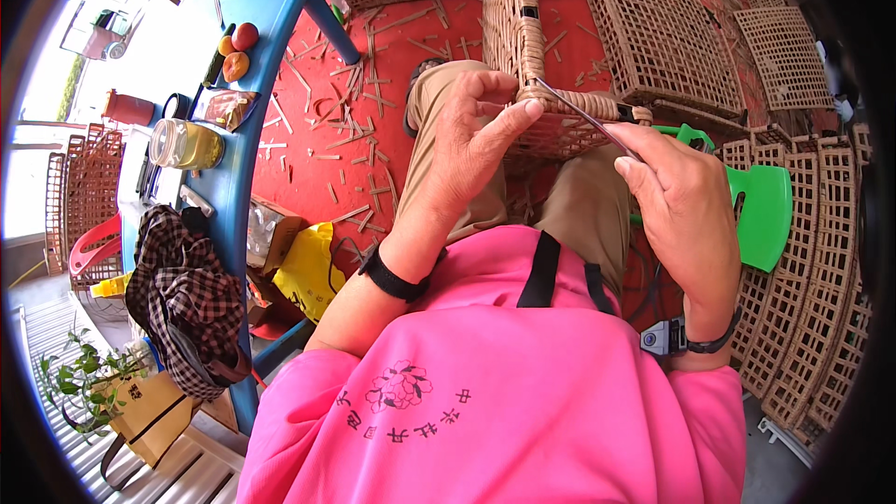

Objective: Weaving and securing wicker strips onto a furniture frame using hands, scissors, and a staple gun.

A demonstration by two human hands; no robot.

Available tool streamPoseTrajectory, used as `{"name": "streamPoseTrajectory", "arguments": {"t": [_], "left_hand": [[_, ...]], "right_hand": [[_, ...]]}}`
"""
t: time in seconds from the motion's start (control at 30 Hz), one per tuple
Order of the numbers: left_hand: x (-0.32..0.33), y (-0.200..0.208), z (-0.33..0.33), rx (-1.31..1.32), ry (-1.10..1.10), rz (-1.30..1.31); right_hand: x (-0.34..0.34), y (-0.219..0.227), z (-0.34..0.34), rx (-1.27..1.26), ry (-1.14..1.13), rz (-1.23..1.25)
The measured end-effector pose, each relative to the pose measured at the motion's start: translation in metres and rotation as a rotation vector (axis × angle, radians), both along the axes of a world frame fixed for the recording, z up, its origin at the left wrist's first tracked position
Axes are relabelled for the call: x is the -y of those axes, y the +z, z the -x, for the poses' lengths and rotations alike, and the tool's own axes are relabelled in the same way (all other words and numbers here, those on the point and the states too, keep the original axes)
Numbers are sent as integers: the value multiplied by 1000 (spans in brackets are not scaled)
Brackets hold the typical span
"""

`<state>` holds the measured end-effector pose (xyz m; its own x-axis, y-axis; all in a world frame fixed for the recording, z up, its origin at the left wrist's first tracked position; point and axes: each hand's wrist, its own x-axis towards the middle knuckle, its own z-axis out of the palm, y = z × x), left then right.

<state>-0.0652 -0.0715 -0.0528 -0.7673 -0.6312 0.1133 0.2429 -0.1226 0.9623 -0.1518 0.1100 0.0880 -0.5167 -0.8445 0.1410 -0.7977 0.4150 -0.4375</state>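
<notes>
A woven wicker frame (512, 14) stands between my knees, its bound corner turned toward me. My left hand (476, 135) is at this corner, with the fingers bent around the edge and the thumb lying along it. In my right hand (679, 196) is a thin dark metal awl (581, 114), held between thumb and fingers. Its far tip meets the wrapped cane at the corner; whether it goes into the weave cannot be made out. A wrapped crossbar (588, 103) runs right from the corner, just beyond the awl.
Cane offcuts litter the red floor (308, 159). Wicker panels (663, 33) lie ahead and stack up at right (812, 289). A green plastic chair (763, 215) is by my right arm. The blue table (271, 0) at left bears fruit, a jar (187, 145) and a checked cloth (182, 299).
</notes>
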Motion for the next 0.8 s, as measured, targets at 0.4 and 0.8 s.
{"name": "streamPoseTrajectory", "arguments": {"t": [0.4,0.8], "left_hand": [[-5,14,-6,171,163,574],[-5,2,-6,112,166,545]], "right_hand": [[1,26,11,-36,79,-110],[28,63,18,49,134,-278]]}}
